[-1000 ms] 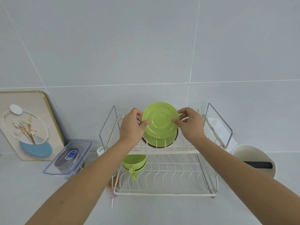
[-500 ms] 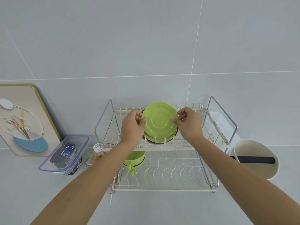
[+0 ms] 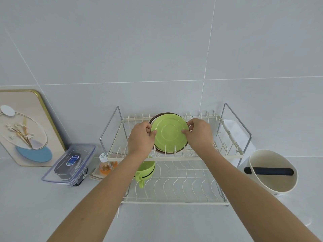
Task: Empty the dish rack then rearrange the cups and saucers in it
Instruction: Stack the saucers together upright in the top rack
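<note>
Head view: the two-tier dish rack (image 3: 176, 158) stands on the pale desk (image 3: 35, 198) against a tiled wall. On its upper tier a green saucer (image 3: 169, 133) stands upright between the wires, its underside facing the camera. A brown rim shows just behind it; whether that is one dish or more cannot be told. The left hand (image 3: 140, 139) pinches the saucer's left edge, thumb on the near face, other fingers hidden behind it. The right hand (image 3: 199, 134) pinches the right edge the same way.

On the lower tier, far left, green cups (image 3: 146, 171) sit nested, mostly hidden by the left forearm; their number is unclear. A handle points near.

Left of the rack, a small bottle (image 3: 104, 165) of orange liquid stands half hidden. Further left, a clear lidded container (image 3: 69, 165) holds something dark, and a framed picture (image 3: 24, 128) is cut off by the edge. On the right, a cream tub (image 3: 271, 172) has a black bar across its opening.
</note>
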